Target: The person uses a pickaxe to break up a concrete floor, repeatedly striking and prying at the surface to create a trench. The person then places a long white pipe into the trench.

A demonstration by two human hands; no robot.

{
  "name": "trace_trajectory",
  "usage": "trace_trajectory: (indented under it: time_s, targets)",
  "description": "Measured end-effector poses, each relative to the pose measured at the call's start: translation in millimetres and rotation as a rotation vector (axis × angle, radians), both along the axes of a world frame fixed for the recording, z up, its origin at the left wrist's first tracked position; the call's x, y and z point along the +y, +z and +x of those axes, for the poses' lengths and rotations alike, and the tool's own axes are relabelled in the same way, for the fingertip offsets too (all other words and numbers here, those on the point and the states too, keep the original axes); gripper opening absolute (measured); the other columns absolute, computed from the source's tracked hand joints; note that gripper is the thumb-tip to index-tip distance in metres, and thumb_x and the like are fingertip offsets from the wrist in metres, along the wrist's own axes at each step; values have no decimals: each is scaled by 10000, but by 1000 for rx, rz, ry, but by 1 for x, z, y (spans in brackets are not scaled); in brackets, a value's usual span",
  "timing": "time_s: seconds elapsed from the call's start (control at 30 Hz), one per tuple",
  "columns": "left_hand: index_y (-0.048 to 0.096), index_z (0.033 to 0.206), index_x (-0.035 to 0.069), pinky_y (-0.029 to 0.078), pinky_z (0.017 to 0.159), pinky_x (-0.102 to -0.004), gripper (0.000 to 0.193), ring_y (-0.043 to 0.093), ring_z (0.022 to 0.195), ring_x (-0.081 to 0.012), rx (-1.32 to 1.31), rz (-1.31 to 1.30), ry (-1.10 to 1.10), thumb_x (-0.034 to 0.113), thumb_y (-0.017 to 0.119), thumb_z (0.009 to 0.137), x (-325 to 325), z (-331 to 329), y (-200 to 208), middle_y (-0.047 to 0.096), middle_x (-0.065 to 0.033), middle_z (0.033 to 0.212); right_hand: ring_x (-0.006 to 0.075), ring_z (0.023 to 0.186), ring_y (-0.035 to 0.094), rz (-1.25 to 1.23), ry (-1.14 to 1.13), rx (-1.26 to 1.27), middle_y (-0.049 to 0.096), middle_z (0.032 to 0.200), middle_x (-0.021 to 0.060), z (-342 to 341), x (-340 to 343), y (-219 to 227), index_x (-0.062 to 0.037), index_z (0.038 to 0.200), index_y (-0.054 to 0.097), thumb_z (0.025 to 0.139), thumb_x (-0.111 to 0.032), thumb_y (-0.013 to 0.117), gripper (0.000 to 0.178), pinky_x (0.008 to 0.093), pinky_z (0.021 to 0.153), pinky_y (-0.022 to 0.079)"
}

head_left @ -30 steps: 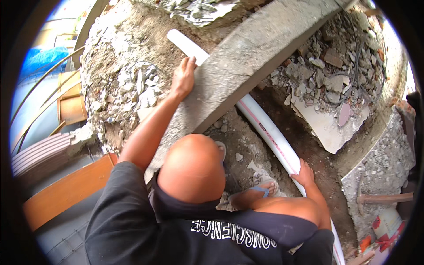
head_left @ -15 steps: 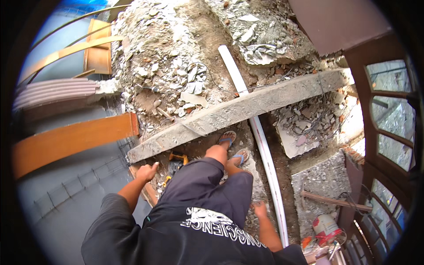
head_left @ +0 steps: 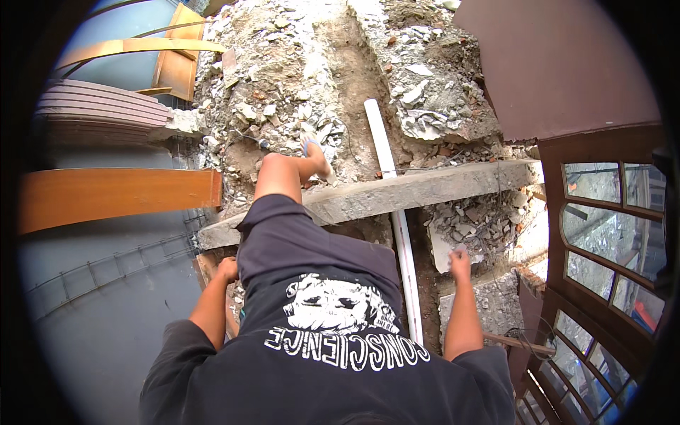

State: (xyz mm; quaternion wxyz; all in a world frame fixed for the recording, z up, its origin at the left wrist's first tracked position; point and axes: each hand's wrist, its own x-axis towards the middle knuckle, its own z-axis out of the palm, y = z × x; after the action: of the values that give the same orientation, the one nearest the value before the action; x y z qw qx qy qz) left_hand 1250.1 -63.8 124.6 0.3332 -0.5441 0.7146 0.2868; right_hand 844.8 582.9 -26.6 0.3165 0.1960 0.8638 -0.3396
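Observation:
My left hand [head_left: 228, 269] hangs beside my left thigh, fingers curled in and partly turned from view, with no object showing in it. Out to the right, my right hand [head_left: 460, 263] is held above broken concrete, its fingers loosely curled around nothing. One leg reaches over a long concrete beam [head_left: 425, 185], and that foot, in a blue-strapped sandal [head_left: 312, 146], is on the rubble [head_left: 283, 106] beyond it. The other foot is hidden. A white plastic pipe [head_left: 405, 262] runs along a dug trench, passing under the beam, to the right of my legs.
An orange-brown wooden board [head_left: 127, 197] and stacked pinkish corrugated sheets [head_left: 106, 106] lie at left, near thin steel rebar [head_left: 106, 273]. At right stand brown-framed glass panes [head_left: 595, 234] and a brown panel [head_left: 559, 71]. A thin dark cable [head_left: 347, 138] crosses the rubble.
One foot has moved from the near side of the beam to the rubble beyond. My right hand has risen outward; my left hand has drawn closer to my thigh. The yellow-and-black power tool is now hidden.

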Motion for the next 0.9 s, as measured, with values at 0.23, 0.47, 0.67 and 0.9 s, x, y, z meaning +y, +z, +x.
trace_trajectory:
  time_s: [0.23, 0.47, 0.67, 0.9]
  targets:
    - [698, 973, 9, 488, 533, -350, 351, 617, 613, -196, -264, 222, 16, 343, 595, 936, -118, -91, -44, 681, -146, 792, 234, 910, 627, -142, -96, 152, 649, 1068, 154, -156, -169, 79, 20, 1184, 586, 866, -274, 688, 445, 371, 796, 488]
    - [668, 979, 0, 496, 499, -385, 332, 647, 597, -224, -194, 247, 63, 315, 629, 882, -354, -320, -109, 691, -123, 755, 326, 1049, 623, 300, 188, -253, 649, 1102, 235, -111, -334, 116, 18, 1197, 570, 792, -311, 729, 546, 406, 902, 482]
    - [706, 1012, 23, 522, 828, -420, 374, 683, 927, -334, -142, -231, -298, 330, 682, 801, -596, -572, -44, 700, -228, 974, 267, 851, 640, 317, -316, -717, 652, 965, 142, -25, -393, 79, -70, 1159, 602, 862, -240, 663, 348, 474, 646, 509]
    - [662, 835, -16, 464, 703, -400, 449, 612, 732, -273, 593, -428, -673, 395, 528, 954, -628, -832, 118, 612, -163, 669, 291, 739, 661, -2, -74, -1065, 683, 990, 193, -9, -471, 75, -100, 1126, 690, 934, -175, 495, 284, 455, 626, 551]
